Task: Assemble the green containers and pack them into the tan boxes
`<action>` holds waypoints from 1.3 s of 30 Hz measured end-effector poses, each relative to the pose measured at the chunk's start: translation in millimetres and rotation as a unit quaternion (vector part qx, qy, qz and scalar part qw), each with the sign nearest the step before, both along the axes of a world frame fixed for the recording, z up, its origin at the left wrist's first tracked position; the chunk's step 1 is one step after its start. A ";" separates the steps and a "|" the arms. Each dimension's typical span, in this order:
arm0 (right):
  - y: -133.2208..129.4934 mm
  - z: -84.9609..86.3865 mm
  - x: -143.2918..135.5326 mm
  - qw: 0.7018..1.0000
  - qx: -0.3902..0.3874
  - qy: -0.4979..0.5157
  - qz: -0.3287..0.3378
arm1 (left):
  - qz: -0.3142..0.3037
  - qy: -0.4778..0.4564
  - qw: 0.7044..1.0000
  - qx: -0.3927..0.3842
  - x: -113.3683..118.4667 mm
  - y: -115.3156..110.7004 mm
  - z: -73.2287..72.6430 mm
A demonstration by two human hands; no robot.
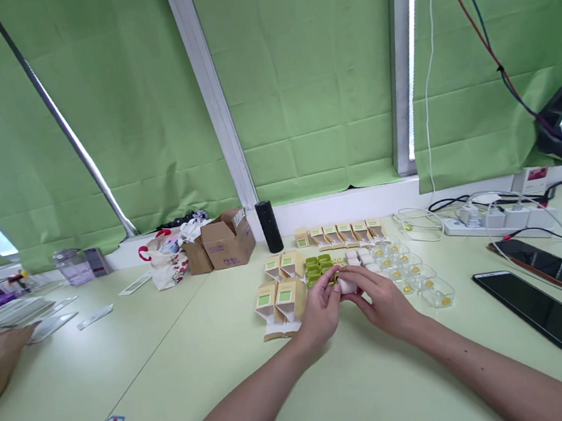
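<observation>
From here I see left hand (321,312) and right hand (382,294), grip closed around a white piece (347,286) just lower-right of frame centre, likely steadying it, with clear cups (437,293) rowed on the desk (202,359) seemingly for reach.

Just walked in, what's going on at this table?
A person's left hand and right hand together hold a small white piece. Green pieces sit just beyond, small cartons to the left, clear containers to the right. At far left, a co-worker's hand is near flat items.
</observation>
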State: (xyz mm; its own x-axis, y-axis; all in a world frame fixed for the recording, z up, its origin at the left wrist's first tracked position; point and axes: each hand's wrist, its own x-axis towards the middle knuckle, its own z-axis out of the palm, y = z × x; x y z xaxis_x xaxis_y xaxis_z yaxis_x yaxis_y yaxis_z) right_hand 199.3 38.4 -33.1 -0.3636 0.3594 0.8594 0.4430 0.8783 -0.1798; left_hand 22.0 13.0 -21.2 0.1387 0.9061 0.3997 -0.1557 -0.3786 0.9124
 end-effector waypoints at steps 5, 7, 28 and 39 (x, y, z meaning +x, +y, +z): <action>-0.6 1.8 -0.5 1.000 0.003 -0.011 -0.003 | 0.026 -0.025 0.999 -0.001 2.5 0.6 -0.3; -1.9 3.3 -0.8 1.000 0.005 -0.013 -0.007 | 0.029 -0.040 0.999 -0.012 3.9 1.0 -0.1; -7.2 8.7 -3.2 0.998 0.042 -0.033 -0.032 | 0.095 -0.064 0.991 -0.064 11.6 -1.7 14.5; -9.5 10.6 -5.9 0.996 0.066 -0.043 -0.053 | 0.104 -0.058 0.992 -0.051 11.9 -0.3 14.2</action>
